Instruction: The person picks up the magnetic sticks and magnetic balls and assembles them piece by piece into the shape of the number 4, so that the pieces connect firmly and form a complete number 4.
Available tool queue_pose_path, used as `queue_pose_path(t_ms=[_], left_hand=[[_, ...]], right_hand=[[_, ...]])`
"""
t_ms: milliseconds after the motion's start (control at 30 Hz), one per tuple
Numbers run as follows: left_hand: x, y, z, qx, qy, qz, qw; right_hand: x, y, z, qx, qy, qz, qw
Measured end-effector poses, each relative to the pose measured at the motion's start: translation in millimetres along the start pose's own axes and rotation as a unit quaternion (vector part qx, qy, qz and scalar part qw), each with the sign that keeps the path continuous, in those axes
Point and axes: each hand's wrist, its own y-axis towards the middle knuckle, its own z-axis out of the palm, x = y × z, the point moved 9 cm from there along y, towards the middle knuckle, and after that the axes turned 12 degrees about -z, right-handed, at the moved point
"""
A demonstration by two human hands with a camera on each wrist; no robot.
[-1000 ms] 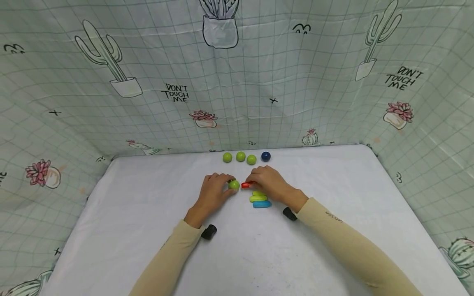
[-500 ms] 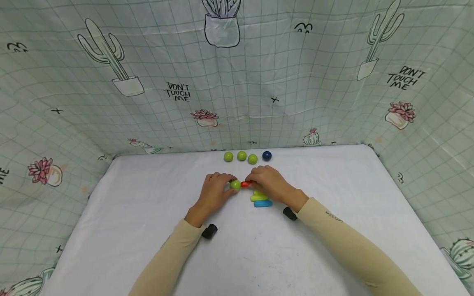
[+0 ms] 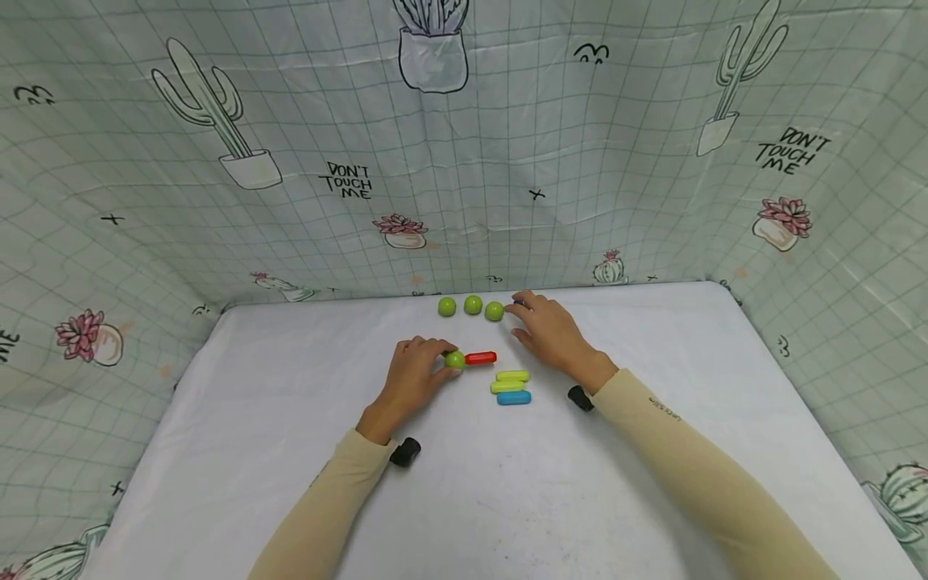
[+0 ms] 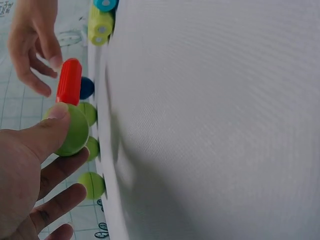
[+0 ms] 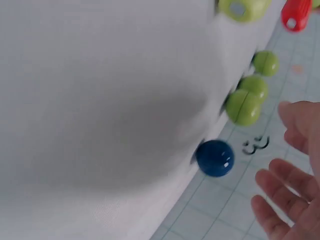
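My left hand point(image 3: 412, 374) pinches a light green ball point(image 3: 454, 360) between thumb and fingers. A red ridged stick point(image 4: 69, 82) juts out of that ball, its end touching or joined to it. My right hand point(image 3: 554, 330) reaches over the back of the table with its fingers apart and nothing held. Closest to it is a dark blue ball point(image 5: 215, 158), mostly hidden behind the fingers in the head view. In the right wrist view a gap shows between the fingers and this ball.
Several objects lie on the white table point(image 3: 290, 451): three light green balls, one of them point(image 3: 473, 304) mid-row near the back edge, two yellow-green sticks point(image 3: 511, 376) and a blue stick point(image 3: 514, 398) closer in. A patterned cloth point(image 3: 493, 145) hangs behind the table.
My right hand has let go of the red stick and moved back and right to the dark blue ball. The left hand still holds the green ball, shifted slightly left, with the stick on it.
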Motion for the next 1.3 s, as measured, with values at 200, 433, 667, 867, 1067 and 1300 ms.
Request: queue_pose_path(t_ms=[200, 433, 667, 867, 1067, 1300], left_hand=[[3.8, -1.7, -2.7, -0.008, 0.002, 0.000, 1.0000], [5.3, -3.3, -3.3, -0.011, 0.000, 0.002, 0.9999], [6.6, -2.0, -2.8, -0.009, -0.004, -0.001, 1.0000], [7.2, -1.9, -4.7, -0.009, -0.006, -0.003, 0.9999], [11.1, -2.0, -4.7, -0.013, -0.007, -0.006, 0.9999], [13.4, -1.5, -6.6, -0.014, -0.014, -0.003, 0.9998]], right_hand=[[-20, 1.5, 12, 0.059, -0.022, 0.039, 0.9973], [-30, 2.9, 21, 0.092, -0.027, 0.052, 0.9940], [-36, 5.2, 20, 0.085, -0.030, 0.065, 0.9938], [-35, 3.9, 16, 0.072, -0.021, 0.071, 0.9947], [-32, -0.8, 14, 0.058, -0.022, 0.070, 0.9956], [-16, -6.4, 7, 0.034, 0.007, 0.055, 0.9979]])
